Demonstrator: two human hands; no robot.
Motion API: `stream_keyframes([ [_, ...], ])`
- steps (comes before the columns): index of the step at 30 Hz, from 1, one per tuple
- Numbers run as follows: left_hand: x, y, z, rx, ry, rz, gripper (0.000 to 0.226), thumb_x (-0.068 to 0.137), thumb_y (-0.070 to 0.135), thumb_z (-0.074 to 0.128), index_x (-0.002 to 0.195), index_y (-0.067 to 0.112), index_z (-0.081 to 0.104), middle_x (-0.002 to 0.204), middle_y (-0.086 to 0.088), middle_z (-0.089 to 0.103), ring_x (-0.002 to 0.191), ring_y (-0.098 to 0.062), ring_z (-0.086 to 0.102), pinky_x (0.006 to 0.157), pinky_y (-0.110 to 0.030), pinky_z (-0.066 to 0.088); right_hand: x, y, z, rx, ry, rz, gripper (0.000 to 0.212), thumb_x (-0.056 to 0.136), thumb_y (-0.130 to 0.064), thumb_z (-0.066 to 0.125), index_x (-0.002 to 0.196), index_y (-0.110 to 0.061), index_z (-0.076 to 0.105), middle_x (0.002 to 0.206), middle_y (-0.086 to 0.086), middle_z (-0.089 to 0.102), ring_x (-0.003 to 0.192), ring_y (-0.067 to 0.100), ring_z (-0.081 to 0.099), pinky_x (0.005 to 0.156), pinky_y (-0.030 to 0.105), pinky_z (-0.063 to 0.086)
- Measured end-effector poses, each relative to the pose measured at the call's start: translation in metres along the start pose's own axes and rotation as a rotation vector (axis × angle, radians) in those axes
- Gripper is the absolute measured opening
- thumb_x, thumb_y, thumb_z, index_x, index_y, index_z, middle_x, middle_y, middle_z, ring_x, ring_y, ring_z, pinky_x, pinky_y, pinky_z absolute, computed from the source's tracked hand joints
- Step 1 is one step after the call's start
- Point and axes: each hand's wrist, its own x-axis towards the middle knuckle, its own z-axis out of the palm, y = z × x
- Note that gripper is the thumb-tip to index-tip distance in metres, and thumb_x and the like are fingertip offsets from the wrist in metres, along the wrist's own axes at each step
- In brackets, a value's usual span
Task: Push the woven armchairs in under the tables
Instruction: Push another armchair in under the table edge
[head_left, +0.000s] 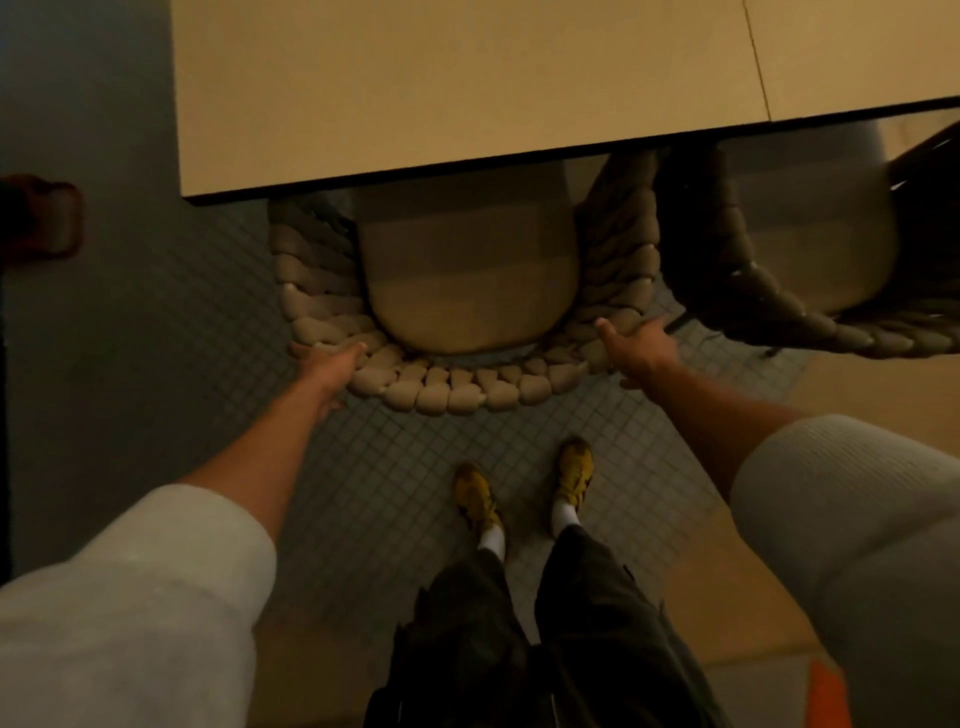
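Two hands (left hand, right hand) grip one armchair.

Armchair w/ chunky woven cord; table matt.

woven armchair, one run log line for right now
left hand: grips backrest rim | right hand: grips backrest rim | woven armchair: seat partly under table
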Motion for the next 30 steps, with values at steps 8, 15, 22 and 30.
stream_keyframes([
  [8,0.030,-0.031,0.025,-0.184,0.110,-0.030,0.089,0.088,0.014,0.079,0.149,0.027,0.016,0.143,-0.014,0.052,0.115,-0.034,0.063,0.066,-0.053,0.062,0.003,-0.004,0.035,0.280,-0.027,0.137,0.093,0.090,-0.048,0.070,0.158,-0.028,0.011,0.151,0.018,0.043,0.128,0.044,0.054,0.074,0.060,0.062],
  [15,0.002,-0.034,0.035,-0.253,0.028,-0.113,0.089,0.098,0.007,0.067,0.159,0.023,0.003,0.152,-0.017,0.042,0.112,-0.034,0.058,0.079,-0.058,0.058,-0.006,-0.001,0.018,0.276,-0.054,0.150,0.098,0.094,-0.039,0.072,0.164,-0.026,0.005,0.155,0.018,0.038,0.132,0.046,0.051,0.065,0.053,0.061],
  [22,-0.029,-0.050,0.039,-0.262,0.000,-0.172,0.098,0.102,0.012,0.061,0.159,0.031,-0.016,0.156,-0.018,0.042,0.124,-0.040,0.061,0.067,-0.049,0.060,-0.006,0.016,0.006,0.299,-0.087,0.191,0.082,0.100,-0.023,0.069,0.160,-0.027,0.012,0.151,0.019,0.039,0.133,0.047,0.050,0.078,0.067,0.060],
  [30,-0.061,-0.046,0.049,-0.216,-0.072,-0.180,0.071,0.109,0.007,0.046,0.163,0.013,0.002,0.161,-0.016,0.036,0.134,-0.043,0.053,0.055,-0.042,0.061,-0.018,0.025,-0.003,0.283,-0.089,0.213,0.085,0.098,-0.028,0.071,0.159,-0.034,0.012,0.150,0.017,0.040,0.131,0.047,0.051,0.075,0.069,0.060],
])
